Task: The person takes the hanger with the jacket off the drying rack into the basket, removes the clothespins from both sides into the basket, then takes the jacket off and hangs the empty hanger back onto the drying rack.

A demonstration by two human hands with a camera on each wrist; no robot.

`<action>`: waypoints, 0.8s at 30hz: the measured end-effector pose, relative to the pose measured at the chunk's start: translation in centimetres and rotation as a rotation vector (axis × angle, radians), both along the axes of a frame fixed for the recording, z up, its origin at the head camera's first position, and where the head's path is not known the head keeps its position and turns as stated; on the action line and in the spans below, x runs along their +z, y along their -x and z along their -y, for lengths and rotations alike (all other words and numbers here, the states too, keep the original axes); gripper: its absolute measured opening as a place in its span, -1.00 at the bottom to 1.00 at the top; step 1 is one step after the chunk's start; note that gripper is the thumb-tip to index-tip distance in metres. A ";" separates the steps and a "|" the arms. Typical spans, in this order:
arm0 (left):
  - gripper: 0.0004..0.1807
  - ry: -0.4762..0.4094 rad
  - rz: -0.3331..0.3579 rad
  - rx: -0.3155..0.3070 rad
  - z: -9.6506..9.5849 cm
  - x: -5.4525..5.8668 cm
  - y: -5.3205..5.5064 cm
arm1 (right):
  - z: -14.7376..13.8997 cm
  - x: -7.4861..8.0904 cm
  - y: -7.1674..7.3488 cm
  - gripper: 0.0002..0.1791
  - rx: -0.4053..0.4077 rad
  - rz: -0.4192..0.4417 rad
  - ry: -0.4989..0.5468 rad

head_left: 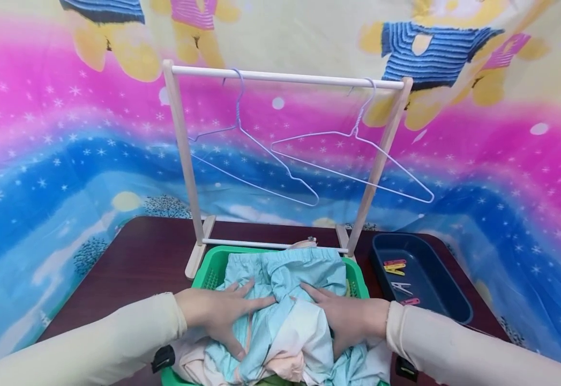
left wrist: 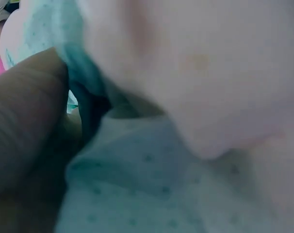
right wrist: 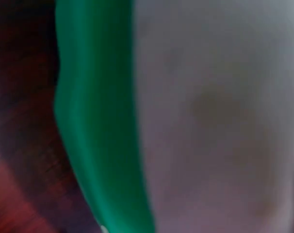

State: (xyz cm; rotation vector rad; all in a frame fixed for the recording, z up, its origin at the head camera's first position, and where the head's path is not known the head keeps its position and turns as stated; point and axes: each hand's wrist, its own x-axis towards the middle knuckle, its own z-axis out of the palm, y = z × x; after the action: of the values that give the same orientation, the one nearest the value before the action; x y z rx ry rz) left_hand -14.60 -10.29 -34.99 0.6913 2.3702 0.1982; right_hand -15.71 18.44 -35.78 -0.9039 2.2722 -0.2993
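A green basket (head_left: 211,268) holds a heap of clothes. On top lies a light blue garment with a gathered elastic waistband (head_left: 304,257), along with white and peach-coloured cloth (head_left: 287,364). My left hand (head_left: 222,316) rests on the left side of the heap, fingers spread. Pressed on its right side is my right hand (head_left: 350,316), index finger stretched toward the middle and lower fingers partly hidden by cloth. Close up in the left wrist view, dotted blue cloth (left wrist: 147,179) lies beside a finger (left wrist: 28,111). The basket's green rim (right wrist: 96,107) borders blurred pale cloth in the right wrist view.
Behind the basket stands a wooden rack (head_left: 285,78) with a purple wire hanger (head_left: 261,145) and a paler hanger (head_left: 386,185). To the right, a dark blue tray (head_left: 429,279) holds several clothespins (head_left: 395,267). Everything stands on a dark red-brown table (head_left: 150,252) before a patterned cloth.
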 end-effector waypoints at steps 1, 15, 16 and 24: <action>0.09 0.017 -0.003 0.004 -0.1 -0.2 0.1 | 0.1 -0.1 0.2 0.20 0.008 0.004 -0.016; 0.05 0.230 -0.079 0.048 -2.1 -1.3 1.4 | 1.3 -0.9 2.0 0.22 -0.044 -0.044 -0.203; 0.05 0.236 -0.079 0.047 -2.2 -1.4 1.5 | 1.4 -1.0 2.1 0.21 -0.041 -0.051 -0.209; 0.07 0.268 -0.094 0.039 -2.8 -1.6 1.5 | 1.4 -1.0 2.4 0.20 0.007 -0.065 -0.187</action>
State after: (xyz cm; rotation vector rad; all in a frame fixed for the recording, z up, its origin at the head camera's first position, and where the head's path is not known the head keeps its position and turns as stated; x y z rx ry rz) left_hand -16.05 -7.52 -36.57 0.5370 2.4398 -0.1372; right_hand -18.15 17.01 -36.75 -0.8346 2.3105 -0.0532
